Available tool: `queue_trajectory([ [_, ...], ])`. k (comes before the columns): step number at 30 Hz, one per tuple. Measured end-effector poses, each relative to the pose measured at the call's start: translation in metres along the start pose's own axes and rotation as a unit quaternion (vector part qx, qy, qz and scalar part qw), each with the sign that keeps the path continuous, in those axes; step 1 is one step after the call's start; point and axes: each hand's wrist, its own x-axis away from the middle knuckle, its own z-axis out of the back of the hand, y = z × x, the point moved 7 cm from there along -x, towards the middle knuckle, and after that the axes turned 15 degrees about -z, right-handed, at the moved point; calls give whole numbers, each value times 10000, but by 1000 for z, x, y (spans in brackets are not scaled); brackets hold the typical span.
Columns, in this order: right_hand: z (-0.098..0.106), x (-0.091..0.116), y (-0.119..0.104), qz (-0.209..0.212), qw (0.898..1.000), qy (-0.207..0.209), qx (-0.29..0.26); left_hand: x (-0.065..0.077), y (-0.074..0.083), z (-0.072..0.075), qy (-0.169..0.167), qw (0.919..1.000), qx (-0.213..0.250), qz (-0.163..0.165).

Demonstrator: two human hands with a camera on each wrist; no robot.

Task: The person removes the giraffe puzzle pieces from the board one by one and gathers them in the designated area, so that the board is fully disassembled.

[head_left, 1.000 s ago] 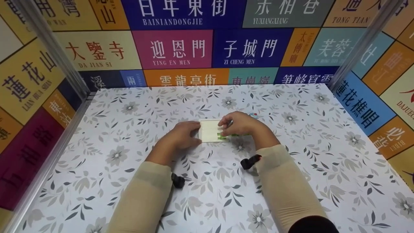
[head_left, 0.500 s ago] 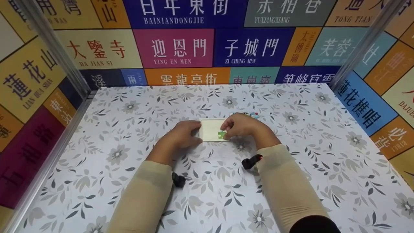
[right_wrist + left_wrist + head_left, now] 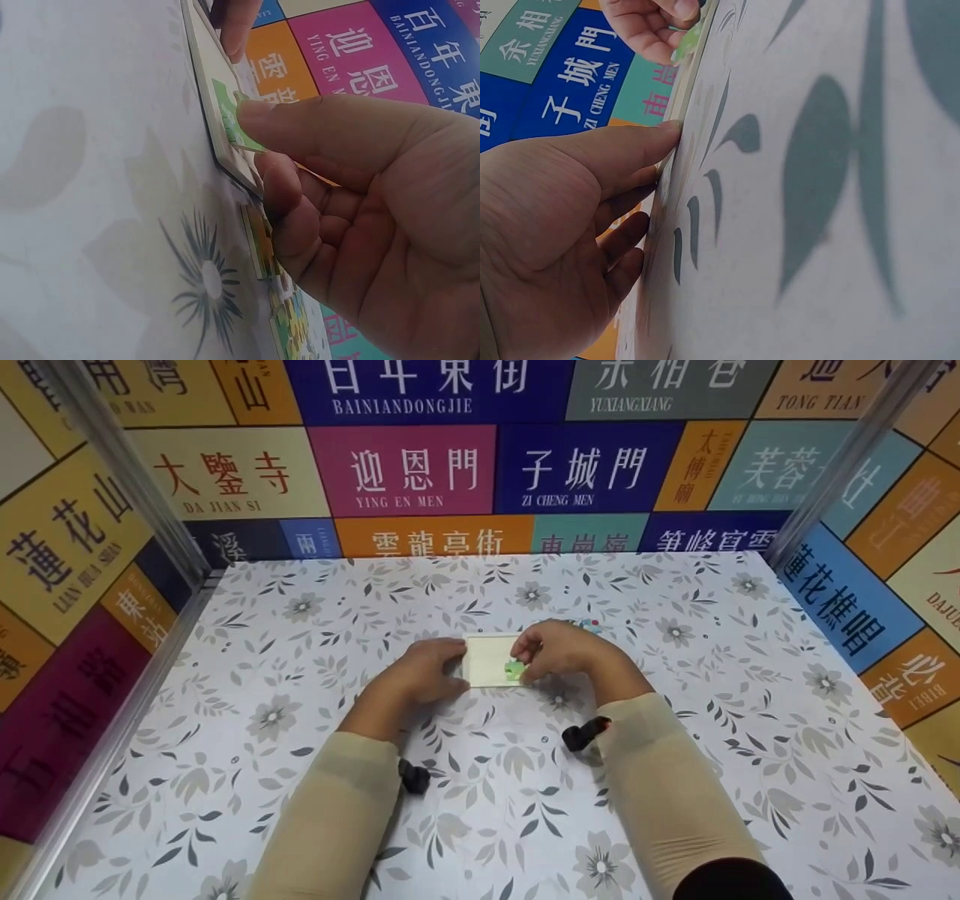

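Observation:
A pale shallow puzzle tray (image 3: 487, 660) lies flat on the table in the head view. My left hand (image 3: 424, 671) holds its left end, thumb at the near corner and fingers toward the far one. In the left wrist view, the thumb (image 3: 649, 142) touches the tray's edge. Over the tray's right part, my right hand (image 3: 564, 651) pinches a green jigsaw piece (image 3: 514, 670) between thumb and finger. The right wrist view shows this piece (image 3: 229, 112) tilted, low at the tray's near right corner; whether it touches the base I cannot tell.
Beyond my right hand, colourful puzzle pieces (image 3: 589, 623) are partly hidden. In the right wrist view, several loose pieces (image 3: 292, 322) lie beside the tray. A floral cloth (image 3: 495, 810) covers the table, and printed panels (image 3: 420, 472) stand behind it and at both sides.
The green piece has turned and shifted slightly within the tray's near right area, pinched by my right hand. My left hand stays on the tray's left end.

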Motion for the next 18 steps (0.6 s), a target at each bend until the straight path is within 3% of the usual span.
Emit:
queue_trajectory([
  [10, -3, -2, -4, 35, 9999, 75, 73, 0, 1, 1, 61, 9999, -62, -102],
  [18, 6, 7, -11, 415, 9986, 266, -168, -2, 1, 1, 47, 9993, -265, -270],
])
